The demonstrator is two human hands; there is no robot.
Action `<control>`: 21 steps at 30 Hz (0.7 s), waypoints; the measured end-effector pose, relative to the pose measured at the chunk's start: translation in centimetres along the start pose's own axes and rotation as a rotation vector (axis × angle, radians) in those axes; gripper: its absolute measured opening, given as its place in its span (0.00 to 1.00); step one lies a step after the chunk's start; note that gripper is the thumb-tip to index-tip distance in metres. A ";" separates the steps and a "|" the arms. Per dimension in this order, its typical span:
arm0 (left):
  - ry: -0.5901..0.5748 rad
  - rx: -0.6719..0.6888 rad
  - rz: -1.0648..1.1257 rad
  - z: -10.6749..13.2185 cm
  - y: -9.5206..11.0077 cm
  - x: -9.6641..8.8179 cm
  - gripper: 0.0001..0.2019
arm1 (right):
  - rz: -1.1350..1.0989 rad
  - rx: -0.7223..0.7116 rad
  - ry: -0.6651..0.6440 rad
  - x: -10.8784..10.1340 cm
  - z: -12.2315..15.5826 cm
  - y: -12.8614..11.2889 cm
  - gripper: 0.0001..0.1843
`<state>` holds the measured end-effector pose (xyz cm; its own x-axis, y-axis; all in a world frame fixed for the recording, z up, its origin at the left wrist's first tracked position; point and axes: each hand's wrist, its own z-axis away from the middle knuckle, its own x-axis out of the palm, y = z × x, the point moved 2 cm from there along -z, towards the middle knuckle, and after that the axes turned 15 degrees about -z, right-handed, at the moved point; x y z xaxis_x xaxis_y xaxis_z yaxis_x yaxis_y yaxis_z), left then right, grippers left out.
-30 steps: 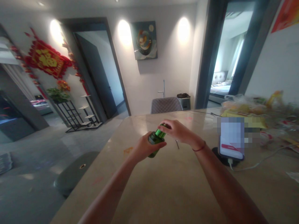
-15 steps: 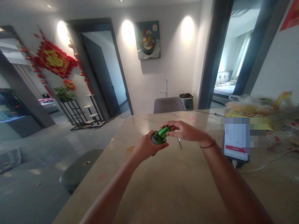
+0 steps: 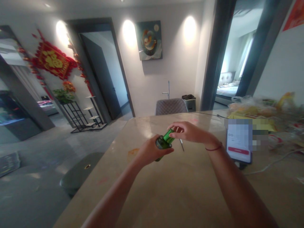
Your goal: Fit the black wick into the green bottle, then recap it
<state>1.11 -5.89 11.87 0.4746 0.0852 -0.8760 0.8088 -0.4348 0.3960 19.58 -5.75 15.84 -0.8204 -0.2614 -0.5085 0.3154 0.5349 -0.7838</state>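
Note:
Over the table, my left hand [image 3: 148,151] is wrapped round a dark green bottle [image 3: 162,144], which tilts with its top toward the right. A bright green cap-like piece [image 3: 168,136] sits at the bottle's top end. The fingers of my right hand [image 3: 187,131] are closed on the upper end of this piece. Whether it is seated on the bottle or slightly apart cannot be made out. Just below my right hand, a thin dark stick-like thing [image 3: 181,145] lies on the table, partly hidden by the hand.
The pale stone-look table [image 3: 166,196] spreads under both arms. On the right, a lit phone [image 3: 238,145] stands on a cable, beside a heap of plastic bags [image 3: 256,109]. A quilted chair [image 3: 171,106] is at the far edge, a green stool [image 3: 79,172] at the left.
Both hands have shifted slightly to the right with the bottle and the green piece. More of the bottle's top and the piece shows now. The view has moved a little.

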 end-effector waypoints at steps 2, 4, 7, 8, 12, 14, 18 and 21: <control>0.000 -0.001 -0.002 0.0 0.0 0.0 0.27 | -0.075 -0.051 -0.043 0.0 0.3 -0.2 0.22; 0.001 -0.002 -0.002 0.0 0.0 0.0 0.27 | -0.136 -0.050 -0.066 -0.1 0.4 -0.1 0.27; -0.002 -0.004 0.007 0.1 0.0 0.1 0.26 | -0.117 0.039 -0.023 0.0 0.2 0.5 0.25; -0.002 -0.005 0.006 0.1 0.0 0.1 0.26 | -0.095 0.059 -0.015 0.0 0.1 0.7 0.24; 0.004 -0.011 -0.020 0.1 -0.1 0.2 0.26 | -0.138 -0.008 -0.097 0.1 0.3 0.2 0.24; 0.007 -0.011 -0.028 0.0 -0.1 0.2 0.27 | -0.196 -0.055 -0.141 0.1 0.5 -0.3 0.27; -0.001 -0.022 -0.037 0.0 -0.2 0.4 0.27 | -0.163 -0.011 -0.095 0.1 0.2 0.0 0.22; -0.005 -0.029 -0.043 -0.1 -0.5 0.6 0.27 | -0.078 0.046 -0.074 0.2 -0.4 0.9 0.19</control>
<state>1.01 -5.54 11.16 0.4375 0.0983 -0.8938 0.8383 -0.4043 0.3658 19.47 -5.03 15.19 -0.8063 -0.3600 -0.4693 0.2752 0.4740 -0.8364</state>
